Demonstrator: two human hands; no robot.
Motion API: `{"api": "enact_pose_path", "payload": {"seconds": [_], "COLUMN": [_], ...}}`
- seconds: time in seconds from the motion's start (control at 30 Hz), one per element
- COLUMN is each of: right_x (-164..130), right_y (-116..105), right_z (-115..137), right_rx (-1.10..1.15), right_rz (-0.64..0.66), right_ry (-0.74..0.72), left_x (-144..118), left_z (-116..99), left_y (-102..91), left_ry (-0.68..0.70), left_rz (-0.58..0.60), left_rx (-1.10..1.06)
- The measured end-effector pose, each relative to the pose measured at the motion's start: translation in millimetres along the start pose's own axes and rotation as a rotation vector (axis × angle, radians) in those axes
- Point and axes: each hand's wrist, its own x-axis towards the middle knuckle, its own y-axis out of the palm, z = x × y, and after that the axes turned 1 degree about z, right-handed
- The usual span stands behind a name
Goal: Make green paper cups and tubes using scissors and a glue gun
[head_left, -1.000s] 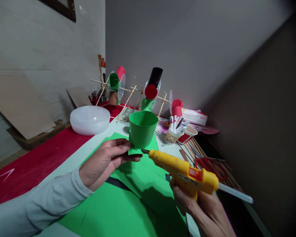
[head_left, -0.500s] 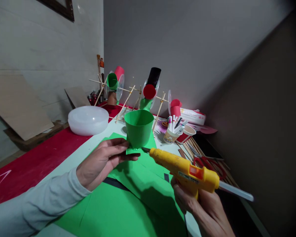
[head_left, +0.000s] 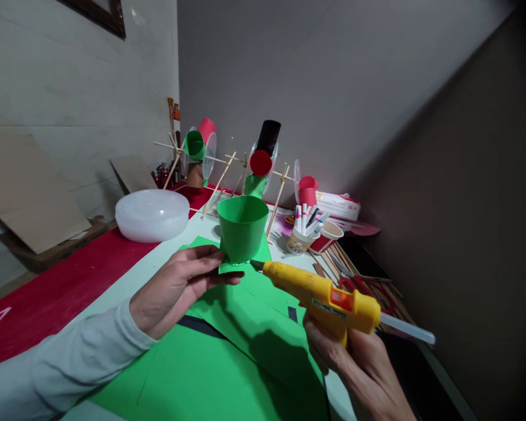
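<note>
My left hand (head_left: 179, 286) pinches the flat green paper base (head_left: 228, 269) of a green paper cup (head_left: 242, 231) between thumb and fingers. The cup stands upright on that base, open end up, with a shiny line of glue along its bottom edge. My right hand (head_left: 355, 362) is wrapped round the handle of a yellow glue gun (head_left: 319, 295). Its dark nozzle points left, close to the cup's bottom right edge; whether it touches cannot be made out. A translucent glue stick (head_left: 407, 328) sticks out of the gun's back.
Green paper sheets (head_left: 193, 374) lie beneath my hands. A translucent plastic bowl (head_left: 152, 215) stands at left. Behind are stick frames carrying coloured paper tubes (head_left: 260, 162). To the right are a cup of markers (head_left: 300, 241), a red-and-white cup (head_left: 328, 235), wooden sticks and red-handled scissors (head_left: 368, 286).
The whole view has shifted slightly, so things sit a little further left. The gun's back end has swung slightly up and left, while its nozzle stays by the cup's bottom edge.
</note>
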Motion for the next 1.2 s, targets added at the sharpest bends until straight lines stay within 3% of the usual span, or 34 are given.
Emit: {"api": "enact_pose_path", "payload": {"seconds": [0.33, 0.47, 0.97, 1.2], "right_x": [4, 3, 10, 10], "right_y": [-2, -3, -6, -5], "right_z": [0, -2, -12, -16], "right_rx": [-0.173, -0.172, -0.138, -0.089], "right_rz": [-0.016, 0.008, 0.042, 0.051], "right_ry": [-0.07, -0.051, -0.072, -0.01], "left_x": [-1, 2, 3, 3], "left_z": [3, 5, 3, 2], "left_y": [-4.9, -8.2, -10.1, -6.9], "left_ry": [-0.005, -0.005, -0.033, -0.052], "left_rz": [-0.002, 0.043, 0.011, -0.077], "left_rx": [-0.023, -0.015, 0.03, -0.003]}}
